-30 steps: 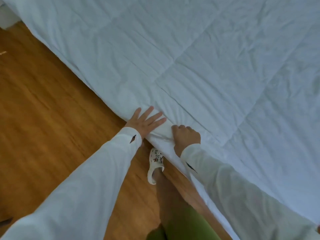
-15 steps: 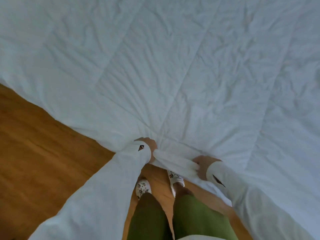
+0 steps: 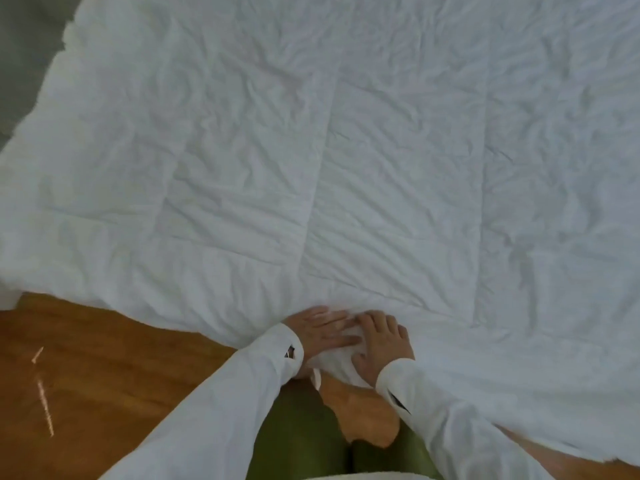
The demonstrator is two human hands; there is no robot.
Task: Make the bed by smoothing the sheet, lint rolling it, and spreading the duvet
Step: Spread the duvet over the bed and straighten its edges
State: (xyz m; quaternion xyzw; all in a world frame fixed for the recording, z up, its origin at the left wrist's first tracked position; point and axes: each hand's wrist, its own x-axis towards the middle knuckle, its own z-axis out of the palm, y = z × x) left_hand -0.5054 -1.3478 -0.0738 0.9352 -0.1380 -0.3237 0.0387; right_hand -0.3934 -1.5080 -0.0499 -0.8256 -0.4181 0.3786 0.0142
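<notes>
White quilted duvet spread wide over the bed, filling nearly the whole view, creased all over and stitched into large squares. Near edge draped over the bedside, running from the left above the wooden floor down toward the lower right. Far left corner of the duvet ending against a grey surface in the upper left; too blurred to tell what that is.

Both hands down on the near edge of the duvet, close together, just in front of the body. Left hand lying flat, palm down, fingers straight and slightly spread, pointing right and pressing a small bunched fold of the cloth. Right hand just beside it, fingertips almost touching the left fingers, palm down on the same fold; fingers mostly extended and slightly bent over the bump, thumb tucked against the cloth on the near side. Cannot tell for sure whether that thumb pinches any fabric. Both arms in long white sleeves with buttoned cuffs.

Green trousers below the hands, standing right at the bedside. A bare patch of floor between the legs and the hanging edge. A few pale glints on the boards at the far left.
</notes>
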